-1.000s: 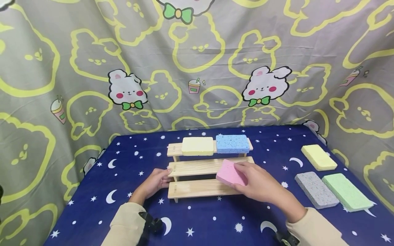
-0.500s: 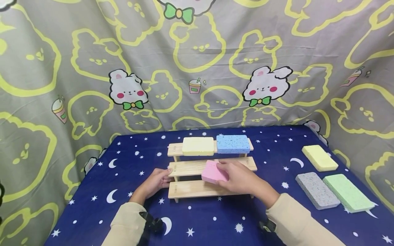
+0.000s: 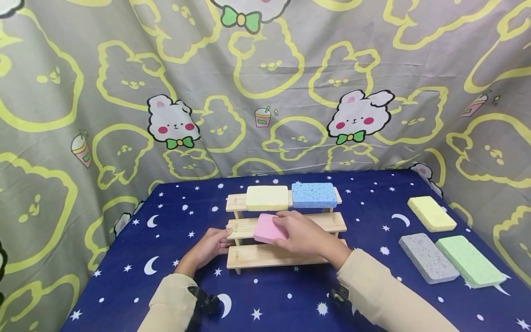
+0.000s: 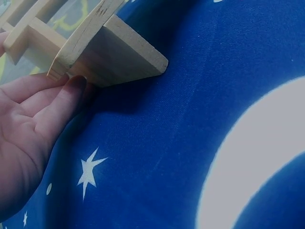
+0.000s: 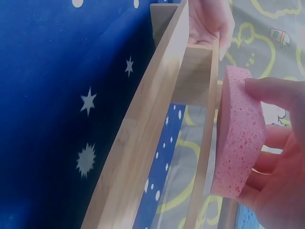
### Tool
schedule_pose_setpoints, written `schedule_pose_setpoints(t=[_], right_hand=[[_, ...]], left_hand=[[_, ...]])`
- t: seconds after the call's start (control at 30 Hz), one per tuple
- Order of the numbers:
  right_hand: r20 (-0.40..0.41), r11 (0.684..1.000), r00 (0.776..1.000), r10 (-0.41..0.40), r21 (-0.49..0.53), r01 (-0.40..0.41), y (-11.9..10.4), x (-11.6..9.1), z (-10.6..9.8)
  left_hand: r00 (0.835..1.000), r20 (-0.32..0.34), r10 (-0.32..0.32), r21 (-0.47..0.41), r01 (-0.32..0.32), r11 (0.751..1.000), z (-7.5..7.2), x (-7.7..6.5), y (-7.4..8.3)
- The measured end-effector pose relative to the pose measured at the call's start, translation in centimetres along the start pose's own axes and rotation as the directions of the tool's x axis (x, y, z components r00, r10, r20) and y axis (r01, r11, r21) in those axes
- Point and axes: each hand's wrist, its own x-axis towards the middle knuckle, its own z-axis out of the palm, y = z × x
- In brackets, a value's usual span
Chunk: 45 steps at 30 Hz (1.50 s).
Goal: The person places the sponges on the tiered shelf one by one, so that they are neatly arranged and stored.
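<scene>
A pink sponge [image 3: 269, 228] is pinched in my right hand [image 3: 300, 235], over the left part of the middle step of a three-step wooden rack [image 3: 286, 255]. The right wrist view shows the thumb and fingers on opposite sides of the sponge [image 5: 238, 133], close by the middle board; whether it touches the wood I cannot tell. My left hand [image 3: 211, 244] grips the left end of the rack at the middle step, thumb on top and fingers partly hidden beneath. On the top step lie a pale yellow sponge [image 3: 267, 197] and a speckled blue sponge [image 3: 314, 194].
To the right on the star-patterned blue tablecloth [image 3: 290, 306] lie a yellow sponge [image 3: 431, 213], a grey sponge [image 3: 428, 258] and a green sponge [image 3: 471, 261]. Behind the table hangs a grey cartoon-print curtain [image 3: 232, 157].
My right hand has carried the pink sponge leftward along the rack, from the right part of the middle step to its left part. The left hand stays on the rack's end.
</scene>
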Motion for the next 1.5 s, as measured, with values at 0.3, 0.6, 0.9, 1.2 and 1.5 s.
schedule_pose_setpoints(t=[0.3, 0.6, 0.9, 1.2, 1.5], right_hand=[[0.018, 0.999, 0.999, -0.042, 0.028, 0.041, -0.1, 1.5, 1.1], [0.039, 0.997, 0.996, -0.079, 0.015, 0.078, -0.1, 2.1, 1.4], [0.081, 0.994, 0.992, -0.096, 0.064, 0.091, 0.7, 2.7, 1.1], [0.102, 0.995, 0.991, -0.089, 0.064, 0.083, 0.7, 3.0, 0.9], [0.081, 0.995, 0.992, -0.094, 0.036, 0.092, 0.8, 2.9, 1.2]], left_hand=[[1.0, 0.016, 0.002, -0.005, -0.002, 1.0, 0.0, 0.4, -0.5], [0.999, 0.026, 0.018, -0.012, -0.018, 1.0, 0.0, 0.4, -0.3], [0.999, 0.031, 0.014, -0.013, -0.014, 1.0, 0.0, 0.3, 0.0], [1.0, 0.011, 0.004, 0.004, -0.004, 1.0, -0.1, 0.2, -0.2], [1.0, 0.004, 0.006, 0.0, -0.006, 1.0, -0.1, 0.1, -0.3]])
